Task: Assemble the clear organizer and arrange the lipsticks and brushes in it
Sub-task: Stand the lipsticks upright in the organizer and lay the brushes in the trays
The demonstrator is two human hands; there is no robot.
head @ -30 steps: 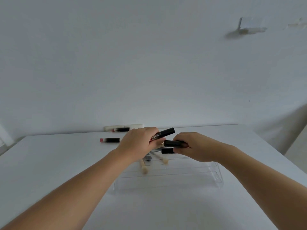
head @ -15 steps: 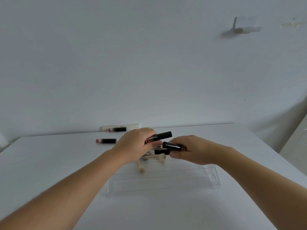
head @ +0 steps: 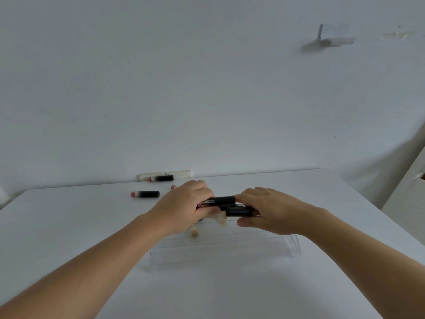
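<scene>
On the white surface [head: 69, 226], a black lipstick [head: 145, 194] lies far left, another [head: 162, 178] by the back edge. The left hand [head: 184, 208] has its grip curled round a black lipstick tube [head: 218, 201]; the right hand [head: 269, 210] pinches a second tube [head: 238, 212]. Both hover over the clear organizer [head: 230, 252], where brush tips [head: 194, 233] lie. Near surface is open.

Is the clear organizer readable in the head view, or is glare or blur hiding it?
Head view: even, soft light, no glare; the clear organizer shows only by faint edges against the white table; wide-angle bends the far table edge; both hands are sharp.
</scene>
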